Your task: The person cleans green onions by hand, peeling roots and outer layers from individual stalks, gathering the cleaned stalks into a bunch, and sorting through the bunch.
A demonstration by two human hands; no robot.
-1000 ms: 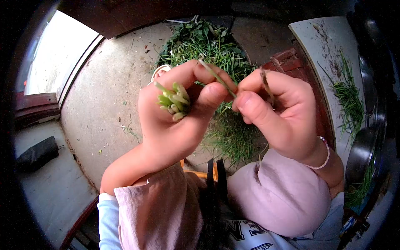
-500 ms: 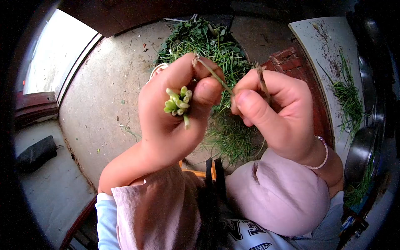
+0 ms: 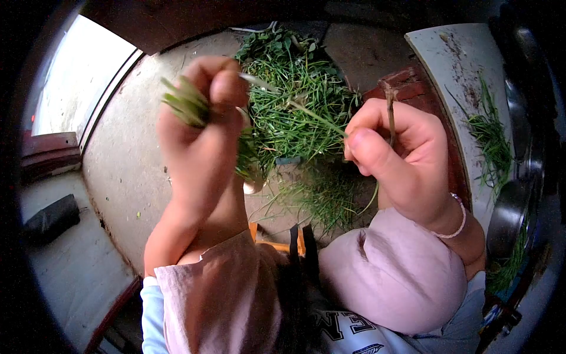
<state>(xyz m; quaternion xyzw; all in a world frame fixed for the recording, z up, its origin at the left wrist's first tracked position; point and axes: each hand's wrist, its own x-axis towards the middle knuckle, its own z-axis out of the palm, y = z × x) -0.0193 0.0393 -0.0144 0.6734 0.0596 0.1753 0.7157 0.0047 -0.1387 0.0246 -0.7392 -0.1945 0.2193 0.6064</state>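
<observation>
My left hand (image 3: 203, 124), smeared by motion, is closed around a bunch of green stalks (image 3: 187, 101) that look like chives. Their cut ends stick out to the left, and leafy ends hang below the hand. A pale thin strand, blurred, runs from its fingertips. On the right, my right hand (image 3: 401, 162) pinches a thin green stem (image 3: 318, 117) between thumb and forefinger. A withered brown strand (image 3: 391, 109) rises from the same hand. Beyond both hands lies a large heap of long green stalks (image 3: 300, 118), with broader leaves at its far end.
Loose green trimmings (image 3: 330, 197) lie on the concrete floor (image 3: 130, 141) nearer my knees. A pale board (image 3: 436, 53) at the right bears more greens (image 3: 489, 130). Metal bowls (image 3: 512, 209) stand beside it, and red bricks (image 3: 404, 85) lie next to the heap.
My left hand has swung left and slightly up with the bunch, away from my right hand. The stem that spanned both hands now ends free. My right hand has shifted slightly right.
</observation>
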